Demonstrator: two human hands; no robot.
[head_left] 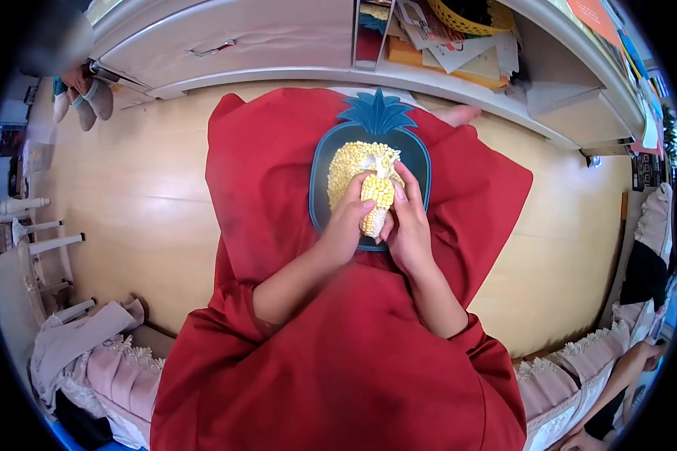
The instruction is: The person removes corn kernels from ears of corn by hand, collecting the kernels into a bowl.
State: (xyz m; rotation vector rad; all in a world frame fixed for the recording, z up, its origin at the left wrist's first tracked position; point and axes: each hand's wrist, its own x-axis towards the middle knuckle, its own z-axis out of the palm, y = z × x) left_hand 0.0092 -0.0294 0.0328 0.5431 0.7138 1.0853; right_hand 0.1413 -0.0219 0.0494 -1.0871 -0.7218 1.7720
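Observation:
An ear of corn (378, 197) is held between both hands above a dark teal pineapple-shaped tray (317, 184). Yellow kernels cover the ear's middle, while the end nearest me is a bare pale cob. Dry whitish husk shows at its far end. My left hand (346, 218) wraps the ear from the left, its thumb pressed on the kernels. From the right, my right hand (409, 222) closes around it, fingers against the side. Loose corn kernels (346, 165) are heaped in the tray, which rests on the red cloth over my lap.
White cabinets with a drawer (226, 56) stand in front, with papers (459, 52) and a yellow basket (470, 19) on a shelf. White stool legs (56, 244) are at left. Another person's arm (617, 391) shows at lower right, beside the lace-trimmed pink seat cover (557, 387).

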